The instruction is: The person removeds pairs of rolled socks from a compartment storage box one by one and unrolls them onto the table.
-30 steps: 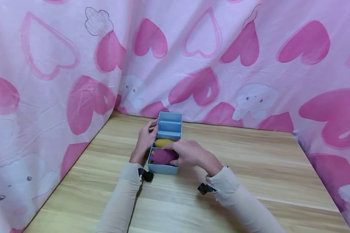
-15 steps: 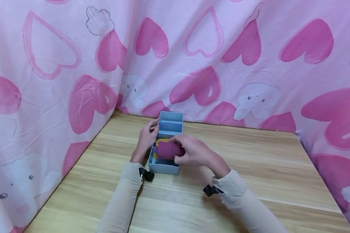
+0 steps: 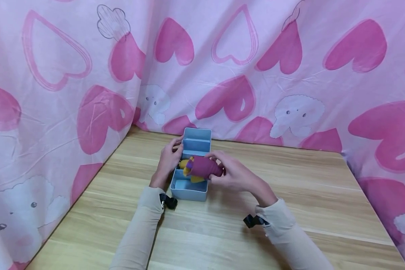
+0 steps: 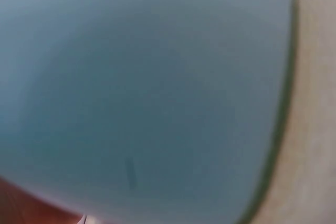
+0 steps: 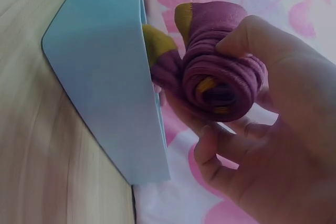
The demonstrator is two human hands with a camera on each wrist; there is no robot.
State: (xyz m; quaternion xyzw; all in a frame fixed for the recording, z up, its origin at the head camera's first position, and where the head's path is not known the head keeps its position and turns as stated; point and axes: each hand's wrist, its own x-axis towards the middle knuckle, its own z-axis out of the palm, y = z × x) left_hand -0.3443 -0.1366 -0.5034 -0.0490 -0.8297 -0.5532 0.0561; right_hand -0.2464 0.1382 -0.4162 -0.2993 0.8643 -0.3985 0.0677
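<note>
My right hand (image 3: 234, 173) pinches a rolled pair of maroon socks (image 3: 204, 167) with yellow patches, thumb and fingers around the roll. The socks hang just above the front part of a blue-grey divided box (image 3: 189, 195). Seen in the right wrist view, the sock roll (image 5: 220, 77) shows its coiled end, and a yellow-tipped flap hangs down by the box rim (image 5: 144, 66). My left hand (image 3: 168, 159) touches the box's left side with relaxed fingers. A yellow item (image 3: 183, 164), mostly hidden behind the socks, lies in the second compartment. Blurred box wall (image 4: 157, 87) fills the left wrist view.
The box stands on a wood-grain table (image 3: 290, 187), near its back left corner. A pink curtain (image 3: 202, 45) with hearts hangs behind and to the sides. Dividers (image 3: 197, 140) split the box's far part.
My right hand has lifted the maroon socks out of the front compartment and moved them up and to the right. The left hand stays by the box.
</note>
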